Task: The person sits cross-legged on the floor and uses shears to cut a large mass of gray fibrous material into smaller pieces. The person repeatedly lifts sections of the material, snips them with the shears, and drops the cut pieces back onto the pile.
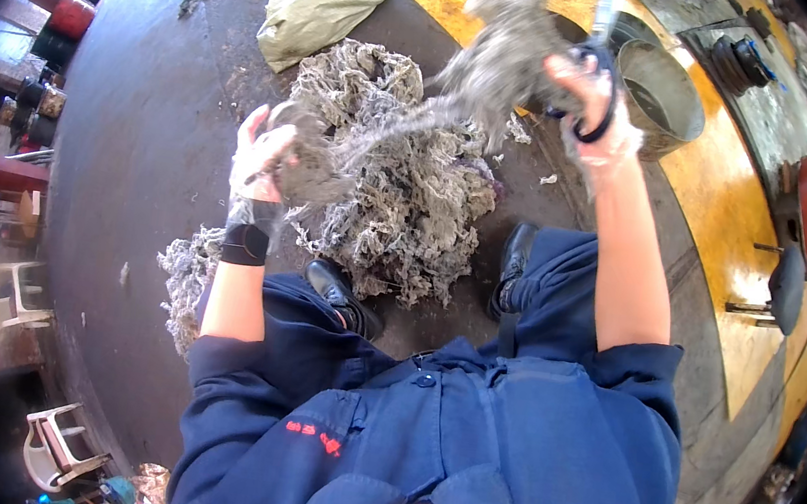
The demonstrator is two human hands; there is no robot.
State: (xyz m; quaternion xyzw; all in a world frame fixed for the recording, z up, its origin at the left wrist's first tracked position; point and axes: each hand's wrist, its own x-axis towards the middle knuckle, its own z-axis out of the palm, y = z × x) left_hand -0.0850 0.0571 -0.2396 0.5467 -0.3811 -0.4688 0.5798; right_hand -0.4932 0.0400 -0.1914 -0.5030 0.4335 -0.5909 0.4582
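A large heap of tangled grey waste yarn (410,202) lies on the floor between my feet. My left hand (262,159), in a thin clear glove with a black band at the wrist, is closed on a blurred clump of the yarn (313,165). A stretched strand runs from this clump to another raised, blurred clump (508,58) at my right hand (598,105). That hand, also in a clear glove, is closed round scissors (603,65) with black handle loops, their blades pointing away from me. Whether its fingers also grip the yarn is hard to make out.
An olive-green sack (322,10) lies beyond the heap. A metal bucket (659,97) stands on the right, near a yellow floor area (720,220). A smaller yarn pile (187,276) is by my left leg, with white stools (62,447) farther left.
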